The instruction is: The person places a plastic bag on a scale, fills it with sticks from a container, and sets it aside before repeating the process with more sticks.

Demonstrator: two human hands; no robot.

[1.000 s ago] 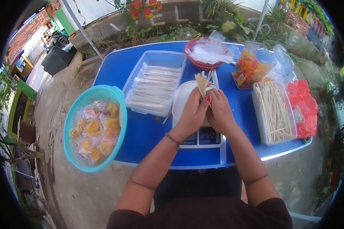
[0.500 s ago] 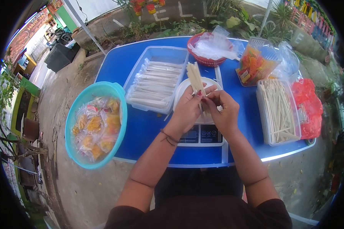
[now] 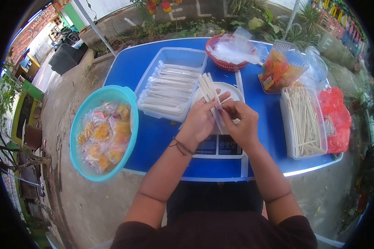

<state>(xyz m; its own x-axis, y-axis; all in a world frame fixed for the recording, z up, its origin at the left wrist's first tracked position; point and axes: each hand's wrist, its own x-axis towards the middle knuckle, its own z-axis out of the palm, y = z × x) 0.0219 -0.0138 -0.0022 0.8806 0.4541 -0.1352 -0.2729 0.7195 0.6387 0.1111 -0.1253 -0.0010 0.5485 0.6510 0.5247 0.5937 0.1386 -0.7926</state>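
Observation:
A small bundle of pale thin sticks (image 3: 209, 90) is held over a digital kitchen scale (image 3: 206, 147) with a white round plate (image 3: 234, 92) on it. My left hand (image 3: 198, 120) has its thumb pressed on the bundle, palm partly turned up. The fingers of my right hand (image 3: 244, 121) pinch the lower part of the same bundle from the right. The sticks lean up and to the left, their top ends slightly fanned. Both hands cover much of the plate.
Left of the scale is a clear tub (image 3: 143, 97) of wrapped stick packs (image 3: 168, 87). A turquoise basin (image 3: 134, 137) holds bagged snacks. Behind is a red basket (image 3: 220, 63) with plastic bags. On the right stand a stick-filled box (image 3: 305, 120), a snack container (image 3: 274, 68) and a red bag (image 3: 335, 120).
The bundle has tilted further left and its sticks have spread a little. My right hand has shifted slightly down and the left fingers have loosened. The head view moved slightly.

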